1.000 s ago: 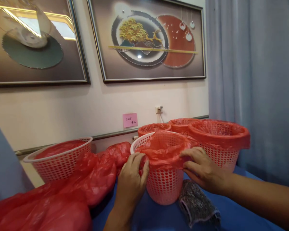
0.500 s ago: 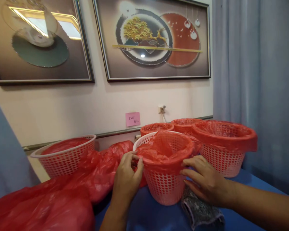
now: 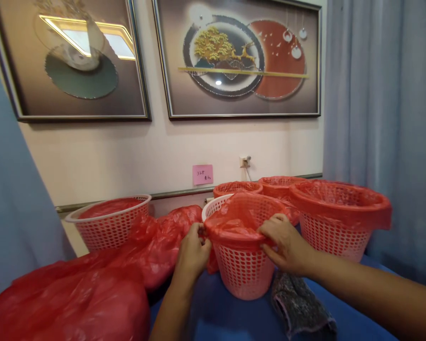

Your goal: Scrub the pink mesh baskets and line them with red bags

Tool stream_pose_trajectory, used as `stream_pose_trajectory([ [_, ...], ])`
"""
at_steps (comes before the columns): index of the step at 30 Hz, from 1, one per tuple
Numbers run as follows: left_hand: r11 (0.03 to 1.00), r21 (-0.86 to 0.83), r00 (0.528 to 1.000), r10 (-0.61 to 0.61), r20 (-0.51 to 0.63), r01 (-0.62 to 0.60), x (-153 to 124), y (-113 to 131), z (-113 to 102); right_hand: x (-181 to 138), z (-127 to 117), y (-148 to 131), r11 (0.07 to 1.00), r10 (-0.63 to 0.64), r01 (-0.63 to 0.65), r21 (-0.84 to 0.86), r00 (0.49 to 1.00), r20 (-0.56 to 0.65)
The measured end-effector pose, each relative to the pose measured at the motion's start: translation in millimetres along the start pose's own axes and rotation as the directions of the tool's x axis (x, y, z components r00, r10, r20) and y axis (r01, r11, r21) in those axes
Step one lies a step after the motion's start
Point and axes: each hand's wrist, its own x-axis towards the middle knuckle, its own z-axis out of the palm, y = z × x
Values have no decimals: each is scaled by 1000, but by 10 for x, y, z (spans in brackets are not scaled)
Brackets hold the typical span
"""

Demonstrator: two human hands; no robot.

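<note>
My left hand (image 3: 193, 251) pinches the red bag (image 3: 234, 222) at the left rim of the basket (image 3: 243, 270). My right hand (image 3: 286, 244) clamps the same bag where it folds over the near rim. Held at both sides, the film lies taut on the edge. The basket stands on the blue desk (image 3: 227, 322) before me, its far-left rim bare. A lined basket (image 3: 337, 232) sits just beside it on the right, a cloth (image 3: 301, 312) lies at its base, and loose bags (image 3: 92, 293) crowd the left. The only open room is nearest me.
</note>
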Motion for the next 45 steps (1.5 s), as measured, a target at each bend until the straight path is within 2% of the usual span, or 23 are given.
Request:
stream_pose_trajectory([
  [4,999,36,997,28,-71,-25,7,-36,29,-85,-126,205,1000,-17,17,-26,1000,5],
  [5,998,39,995,55,-87,-52,8,-32,26,-106,-157,266,999,-20,21,-44,1000,14],
  [7,982,46,979,184,-88,-181,-2,-5,12,-154,-205,406,997,-19,20,-73,1000,19],
  [11,864,46,865,501,7,-501,-77,106,-2,-260,-230,744,993,9,-7,-121,1000,19],
  [14,832,30,831,549,95,-553,-151,203,20,-304,-221,885,983,109,-117,-141,992,-60],
  [16,829,51,827,549,121,-557,-191,266,31,-298,-242,808,974,179,-198,-112,971,-158],
  [18,815,78,815,560,148,-575,-227,337,23,-269,-288,574,981,167,-184,-63,964,-206],
  [22,799,49,787,578,215,-600,-322,518,-55,-205,-331,-69,1000,-22,24,19,992,-121],
  [24,801,32,782,574,241,-598,-378,612,-94,-196,-280,-286,996,-39,45,74,996,-82],
  [26,802,41,778,563,279,-596,-425,684,-113,-190,-201,-376,992,5,5,123,997,-79],
  [29,806,94,787,535,306,-584,-464,723,-94,-137,-109,-340,988,93,-75,133,987,-134],
  [32,806,125,804,539,249,-579,-463,686,-44,-8,-97,-239,990,128,-116,80,978,-163],
  [38,793,97,798,588,135,-601,-427,599,17,157,-139,-97,985,161,-161,55,987,6],
  [45,769,119,778,613,140,-628,-462,651,74,73,-114,65,991,131,-131,1,991,0],
])
